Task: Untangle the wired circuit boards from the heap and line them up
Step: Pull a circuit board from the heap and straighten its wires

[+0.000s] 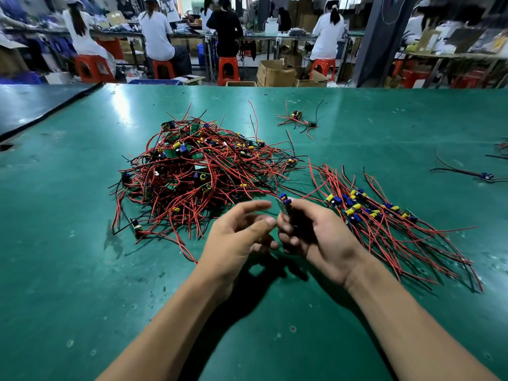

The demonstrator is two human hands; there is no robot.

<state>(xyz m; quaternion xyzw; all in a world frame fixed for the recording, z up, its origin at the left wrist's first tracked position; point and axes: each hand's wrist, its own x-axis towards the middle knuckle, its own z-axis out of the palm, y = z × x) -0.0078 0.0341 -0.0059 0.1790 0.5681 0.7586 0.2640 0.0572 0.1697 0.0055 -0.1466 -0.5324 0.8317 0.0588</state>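
A tangled heap of small circuit boards with red and black wires (198, 171) lies on the green table, left of centre. To the right, a row of untangled boards (368, 210) lies side by side, their wires fanned toward the near right. My right hand (310, 232) holds one small circuit board (284, 206) upright between thumb and fingers; its red wire still runs back into the heap. My left hand (242, 232) hovers just left of that board, fingers apart and curled, holding nothing.
A small loose cluster of wired boards (298, 119) lies at the back centre, and single wired boards (486, 176) lie at the far right. The green table (82, 270) ends at a dark seam on the left. Beyond it, people sit on red stools at benches.
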